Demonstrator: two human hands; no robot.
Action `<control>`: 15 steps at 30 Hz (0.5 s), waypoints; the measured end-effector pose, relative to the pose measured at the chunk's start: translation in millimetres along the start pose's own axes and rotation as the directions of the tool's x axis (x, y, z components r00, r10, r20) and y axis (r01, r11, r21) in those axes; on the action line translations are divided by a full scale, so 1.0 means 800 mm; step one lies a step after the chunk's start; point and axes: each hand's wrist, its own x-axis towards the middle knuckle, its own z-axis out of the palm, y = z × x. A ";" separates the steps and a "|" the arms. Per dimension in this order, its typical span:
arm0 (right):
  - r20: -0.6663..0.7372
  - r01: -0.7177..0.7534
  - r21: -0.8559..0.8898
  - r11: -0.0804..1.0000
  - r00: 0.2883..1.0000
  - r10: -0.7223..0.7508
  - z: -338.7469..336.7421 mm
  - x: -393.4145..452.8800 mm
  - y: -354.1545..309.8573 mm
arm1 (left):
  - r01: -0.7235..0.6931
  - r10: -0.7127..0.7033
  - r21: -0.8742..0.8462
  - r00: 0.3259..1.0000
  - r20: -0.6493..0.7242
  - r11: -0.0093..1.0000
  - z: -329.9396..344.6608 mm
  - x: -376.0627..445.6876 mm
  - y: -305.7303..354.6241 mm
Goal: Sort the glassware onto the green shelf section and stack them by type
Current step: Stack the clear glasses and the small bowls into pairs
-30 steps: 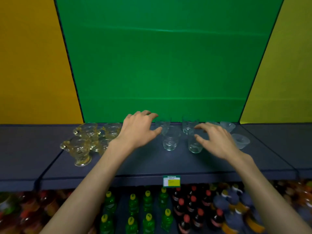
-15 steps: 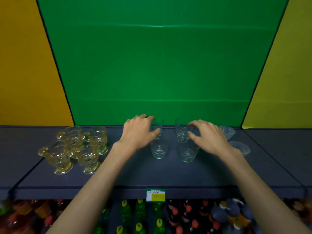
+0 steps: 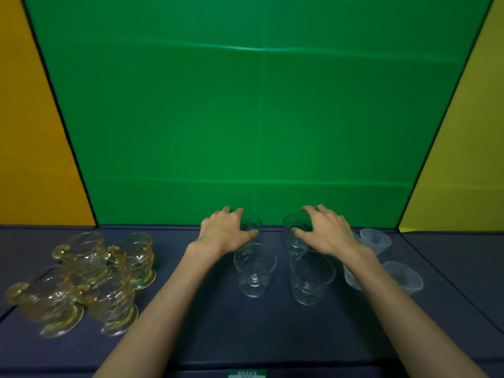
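My left hand (image 3: 223, 230) curled round back-left tumbler (image 3: 252, 223), my right hand (image 3: 324, 231) clamped on back-right tumbler (image 3: 293, 236). Front tumblers (image 3: 255, 270) untouched; amber cups (image 3: 81, 279) far left.

- The backdrop (image 3: 261, 118) behind the shelf is showing plain bright green, with an orange panel (image 3: 30, 132) on its left and an olive-yellow panel (image 3: 469, 159) on its right.
- The shelf (image 3: 218, 323) is showing dark blue-grey.
- The handled cups (image 3: 81, 282) are glowing amber-yellow, ribbed.
- The tumblers (image 3: 255, 271) are looking clear.
- The small bowls (image 3: 403, 276) are looking frosted white, with fine ribbing.
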 end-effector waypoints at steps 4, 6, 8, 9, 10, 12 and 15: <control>0.037 0.016 0.002 1.000 0.999 -0.016 0.008 0.015 0.001 | 0.049 -0.047 -0.047 0.998 0.035 0.998 0.010 0.013 0.001; 0.051 0.019 0.013 1.000 0.998 -0.019 0.010 0.021 0.004 | 0.066 -0.063 -0.076 0.997 0.042 0.995 0.013 0.019 0.003; 0.069 0.014 0.039 0.999 0.997 -0.017 0.011 0.025 0.006 | 0.077 -0.074 -0.112 0.997 0.030 0.991 0.015 0.023 0.006; 0.084 0.011 0.049 0.999 0.996 -0.016 0.012 0.027 0.006 | 0.082 -0.081 -0.136 0.997 0.019 0.987 0.016 0.026 0.008; 0.098 0.008 0.058 0.998 0.995 -0.014 0.013 0.028 0.006 | 0.088 -0.088 -0.164 0.996 0.006 0.983 0.017 0.028 0.009; 0.099 -0.008 0.093 0.996 0.995 -0.001 0.015 0.030 0.005 | 0.094 -0.101 -0.224 0.995 -0.019 0.970 0.018 0.029 0.010; 0.027 -0.037 0.165 0.986 0.999 0.033 0.015 0.030 0.006 | 0.091 -0.115 -0.271 0.991 -0.073 0.958 0.015 0.027 0.012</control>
